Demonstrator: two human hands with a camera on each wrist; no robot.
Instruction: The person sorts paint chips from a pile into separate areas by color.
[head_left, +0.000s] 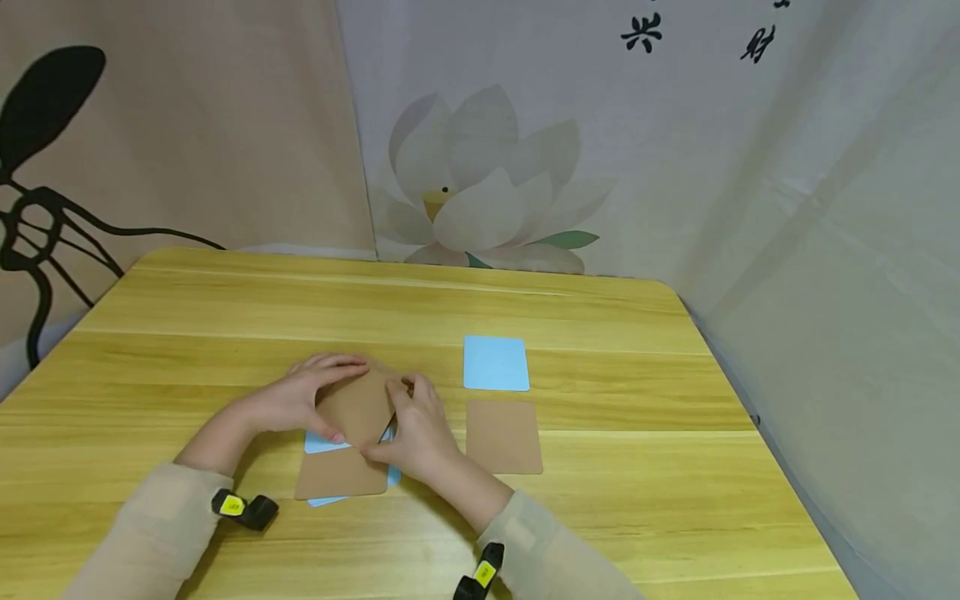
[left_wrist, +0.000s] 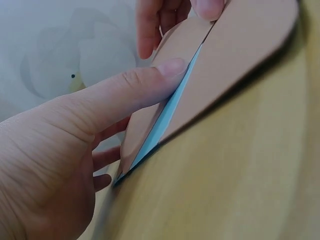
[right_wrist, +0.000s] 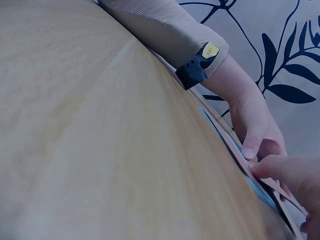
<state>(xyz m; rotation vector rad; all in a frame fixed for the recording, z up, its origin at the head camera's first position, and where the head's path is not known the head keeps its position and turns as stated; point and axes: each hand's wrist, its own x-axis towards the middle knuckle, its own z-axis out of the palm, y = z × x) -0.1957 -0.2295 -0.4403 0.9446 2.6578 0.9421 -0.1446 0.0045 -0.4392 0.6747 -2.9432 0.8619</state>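
A brown square card (head_left: 358, 407) lies turned cornerwise at the top of a pile, between both hands. My left hand (head_left: 296, 398) grips it from the left, thumb near the lower edge and fingers at the far edge. From the right, my right hand (head_left: 423, 437) holds the same card, with its thumb by the near corner and its fingers at the right edge. Beneath it show a light blue card (head_left: 324, 442) and another brown card (head_left: 341, 473). In the left wrist view, a strip of blue card (left_wrist: 172, 107) peeks out between two brown ones.
Right of the hands, a light blue card (head_left: 496, 363) lies flat on the wooden table (head_left: 637, 467), with a brown card (head_left: 504, 437) just nearer. Behind the table hangs a pale curtain (head_left: 495, 50) printed with a lotus.
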